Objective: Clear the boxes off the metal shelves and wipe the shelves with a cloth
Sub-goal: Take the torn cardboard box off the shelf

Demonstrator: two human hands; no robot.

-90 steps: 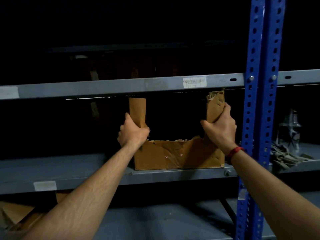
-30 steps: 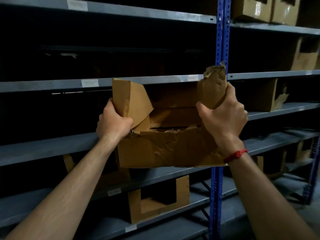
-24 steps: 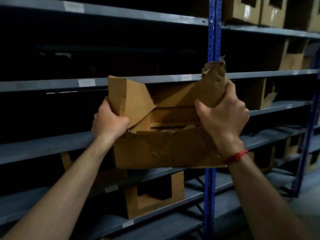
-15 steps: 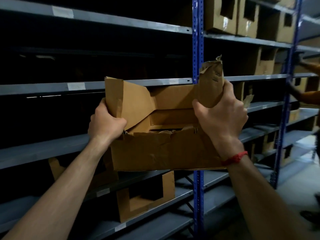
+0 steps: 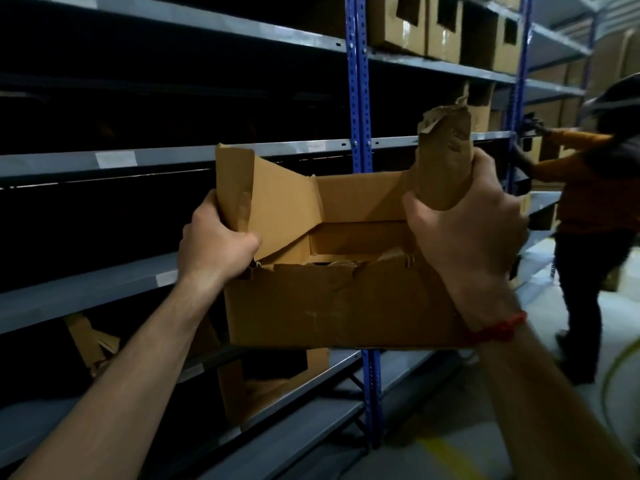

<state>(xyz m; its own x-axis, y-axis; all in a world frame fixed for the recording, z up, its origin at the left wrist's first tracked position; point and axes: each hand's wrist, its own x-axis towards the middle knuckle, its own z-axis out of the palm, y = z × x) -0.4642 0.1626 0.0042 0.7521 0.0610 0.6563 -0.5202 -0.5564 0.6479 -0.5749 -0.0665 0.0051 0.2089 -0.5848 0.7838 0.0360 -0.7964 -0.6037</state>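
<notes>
I hold a worn, open-topped cardboard box [image 5: 332, 303] in the air in front of the grey metal shelves [image 5: 86, 292]. My left hand [image 5: 214, 247] grips its bent left flap. My right hand [image 5: 464, 233] grips its crumpled right flap, which sticks up above my fist. A red band sits on my right wrist. The box's front wall is torn along its top edge. The shelf level behind the box is dark and I cannot see what lies on it.
A blue upright post [image 5: 360, 161] stands behind the box. Another cut cardboard box [image 5: 263, 386] sits on a lower shelf. Several boxes [image 5: 429, 26] line the top right shelf. A person in an orange top [image 5: 595, 209] stands at the shelves on the right, on the aisle floor [image 5: 450, 441].
The box has come off the shelf and been carried out into the aisle. My view has swung right, and the person in orange has come into sight.
</notes>
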